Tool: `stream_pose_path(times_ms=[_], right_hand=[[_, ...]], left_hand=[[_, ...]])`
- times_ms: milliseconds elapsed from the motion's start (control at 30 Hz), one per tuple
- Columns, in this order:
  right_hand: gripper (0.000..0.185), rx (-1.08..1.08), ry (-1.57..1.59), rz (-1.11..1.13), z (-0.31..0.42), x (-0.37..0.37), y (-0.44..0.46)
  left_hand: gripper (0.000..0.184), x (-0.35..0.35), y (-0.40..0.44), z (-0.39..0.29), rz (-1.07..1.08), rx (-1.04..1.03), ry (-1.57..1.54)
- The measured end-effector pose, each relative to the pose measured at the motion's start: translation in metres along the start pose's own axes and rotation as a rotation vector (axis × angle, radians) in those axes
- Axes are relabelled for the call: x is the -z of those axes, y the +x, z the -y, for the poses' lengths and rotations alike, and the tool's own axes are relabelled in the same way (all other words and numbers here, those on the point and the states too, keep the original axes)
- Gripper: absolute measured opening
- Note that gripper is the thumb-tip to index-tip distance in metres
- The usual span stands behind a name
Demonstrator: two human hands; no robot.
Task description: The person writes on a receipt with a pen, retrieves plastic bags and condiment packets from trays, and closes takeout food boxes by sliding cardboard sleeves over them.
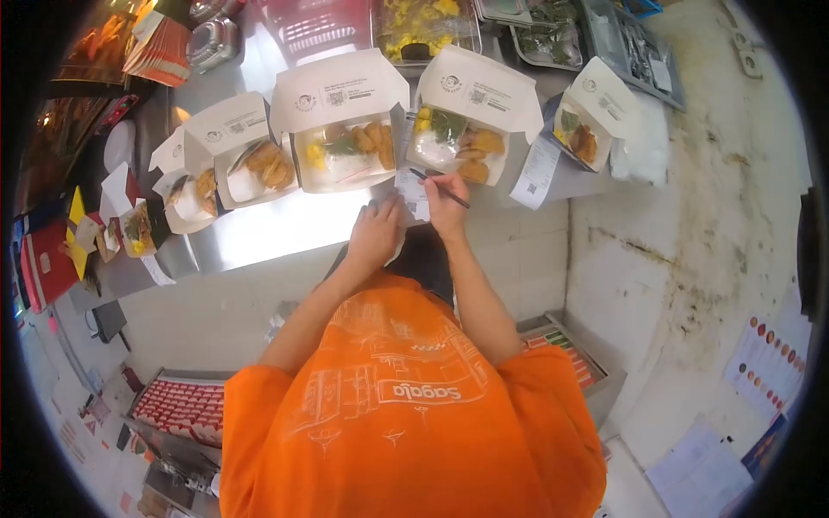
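Observation:
My right hand (446,205) is closed around a black pen (456,198), its tip over a printed paper receipt (413,192) at the counter's front edge. My left hand (377,231) lies beside it, its fingers resting at the receipt's left edge; the thumb is hidden. Just behind the hands stand two open white food boxes, one at the left (343,177) and one at the right (463,65). Both hold a white portion, fried golden pieces, yellow bits and something green.
More open boxes line the steel counter (285,226), including a box (255,194) at left and a box (596,108) at right. Another receipt (536,173) hangs over the edge. Behind stand a tray of yellow food (427,26) and a pink basket (315,26). A stained wall (691,224) bounds the right.

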State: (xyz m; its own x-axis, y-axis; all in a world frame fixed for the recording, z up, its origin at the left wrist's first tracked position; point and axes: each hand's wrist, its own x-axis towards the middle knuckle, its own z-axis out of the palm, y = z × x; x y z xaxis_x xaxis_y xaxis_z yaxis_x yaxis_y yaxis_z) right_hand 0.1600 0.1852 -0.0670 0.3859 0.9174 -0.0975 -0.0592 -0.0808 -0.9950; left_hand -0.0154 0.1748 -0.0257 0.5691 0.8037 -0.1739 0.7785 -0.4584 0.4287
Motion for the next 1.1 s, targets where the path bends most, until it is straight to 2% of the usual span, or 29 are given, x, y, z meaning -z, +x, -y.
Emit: stream_pose_path(times_ms=[167, 233, 333, 433, 533, 633, 800, 867, 967, 1100], right_hand=[[0.01, 0.019, -0.185, -0.006, -0.008, 0.001, -0.005], [0.01, 0.081, -0.333, -0.034, 0.001, -0.004, -0.002], [0.011, 0.181, -0.42, 0.093, -0.002, -0.003, 0.0], [0.013, 0.075, -0.309, -0.114, -0.01, -0.005, 0.002], [0.012, 0.097, -0.285, 0.066, -0.011, -0.001, -0.001], [0.012, -0.001, -0.363, 0.123, -0.01, 0.006, -0.01], [0.008, 0.116, -0.409, 0.069, -0.002, 0.016, -0.005], [0.009, 0.112, -0.38, 0.006, 0.001, 0.019, 0.005], [0.014, 0.076, -0.303, -0.068, -0.005, 0.024, 0.018], [0.016, 0.097, -0.075, -0.128, 0.022, 0.02, 0.038]], left_hand=[[0.063, 0.002, -0.003, 0.001, 0.033, 0.009, -0.025], [0.07, 0.003, -0.004, 0.004, 0.06, -0.002, -0.06], [0.076, 0.005, -0.005, 0.008, 0.058, -0.022, -0.09], [0.076, 0.005, -0.004, 0.013, 0.051, -0.035, -0.13], [0.074, 0.004, -0.003, 0.016, 0.055, -0.026, -0.144], [0.073, 0.003, -0.003, 0.017, 0.063, -0.018, -0.176], [0.069, 0.004, 0.007, 0.009, 0.129, 0.074, -0.191], [0.068, 0.007, 0.011, 0.002, 0.105, 0.079, -0.117], [0.074, 0.002, 0.024, -0.008, -0.05, -0.034, -0.13], [0.084, 0.003, 0.027, -0.023, 0.092, 0.013, -0.069]])
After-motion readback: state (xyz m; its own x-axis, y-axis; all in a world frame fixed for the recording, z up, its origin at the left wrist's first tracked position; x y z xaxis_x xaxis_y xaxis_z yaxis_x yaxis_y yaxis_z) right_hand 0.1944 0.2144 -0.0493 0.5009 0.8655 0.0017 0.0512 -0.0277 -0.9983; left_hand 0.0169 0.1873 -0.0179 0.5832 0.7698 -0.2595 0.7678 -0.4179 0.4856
